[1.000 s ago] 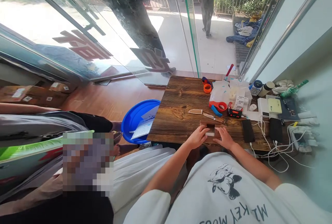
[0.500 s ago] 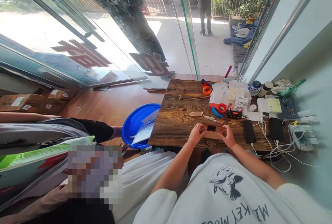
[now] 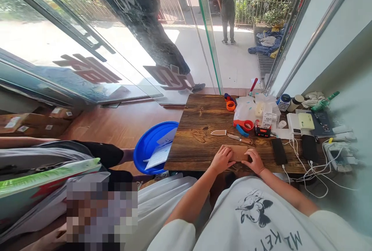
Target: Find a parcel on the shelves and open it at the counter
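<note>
A small brown cardboard box (image 3: 240, 153) sits at the near edge of the wooden table, its top flap lying flat over it. My left hand (image 3: 223, 159) grips the box's left end, fingers on top and thumb along the near side. At the right end, my right hand (image 3: 254, 160) pinches the box between thumb and fingers. Just beyond the box lies a small knife (image 3: 238, 139) with a wooden handle. To its left is a blade-shaped sheath or cut-out (image 3: 218, 132) with a pale edge. The inside of the box is hidden.
Scissors with red-orange handles (image 3: 247, 125), a tape roll (image 3: 231, 106), a black-and-red battery pack (image 3: 263, 128) and plastic bags crowd the back right. A phone (image 3: 279, 151) and tangled white cables lie rightward. A blue bin (image 3: 145, 142) stands left, near another person.
The box's dark opening showed between my hands before; now the flap covers it. My left hand has shifted onto the top of the box. The view has tilted slightly.
</note>
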Tool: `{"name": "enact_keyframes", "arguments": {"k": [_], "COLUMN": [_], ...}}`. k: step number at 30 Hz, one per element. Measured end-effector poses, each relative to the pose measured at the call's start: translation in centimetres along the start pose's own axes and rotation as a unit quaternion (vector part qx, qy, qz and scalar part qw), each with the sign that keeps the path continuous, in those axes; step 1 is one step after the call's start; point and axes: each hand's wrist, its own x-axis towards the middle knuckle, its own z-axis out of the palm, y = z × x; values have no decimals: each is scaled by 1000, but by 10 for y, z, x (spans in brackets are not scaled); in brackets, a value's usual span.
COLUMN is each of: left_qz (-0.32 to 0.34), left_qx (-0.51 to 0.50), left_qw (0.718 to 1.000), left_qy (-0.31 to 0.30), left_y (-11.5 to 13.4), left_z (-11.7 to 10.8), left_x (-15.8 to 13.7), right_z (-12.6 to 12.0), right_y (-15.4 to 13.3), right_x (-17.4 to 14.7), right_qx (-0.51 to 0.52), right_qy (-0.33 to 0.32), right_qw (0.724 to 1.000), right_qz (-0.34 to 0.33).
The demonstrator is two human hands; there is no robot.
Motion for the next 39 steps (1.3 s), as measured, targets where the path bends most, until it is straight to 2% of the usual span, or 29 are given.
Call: {"name": "enact_keyframes", "arguments": {"k": [4,7,9,11,13,16,19,23,27,30,33,39], "left_qz": [-32,-81,-137,-194,-220,-205,-177,-159,-151,-138,-123,-117], "left_qx": [19,22,24,25,19,-8,-45,-96,-141,-161,-173,-183], "left_qw": [999,996,988,978,973,978,983,981,971,965,961,956], "left_qy": [15,40,63,78,72,41,24,54,119,158,179,197], "left_y": [21,16,-8,-44,-82,-125,-145,-144,-126,-113,-107,-106], "left_z": [6,4,0,0,5,20,30,25,6,-7,-15,-24], "left_x": [-18,-16,-1,20,44,69,74,62,54,54,57,58], "right_z": [-6,-3,6,19,29,31,11,-30,-55,-60,-60,-63], "right_y": [26,42,46,46,45,46,46,33,-4,-33,-51,-56], "right_x": [40,78,94,100,98,87,74,67,77,89,99,107], "right_qx": [-39,-76,-98,-117,-128,-131,-118,-75,-5,75,99,98], "right_qy": [-35,-91,-129,-153,-160,-147,-122,-84,-68,-68,-67,-70], "right_qw": [997,990,984,979,976,977,981,988,992,990,987,988], "right_qz": [64,77,72,68,71,81,97,104,103,103,104,98]}}
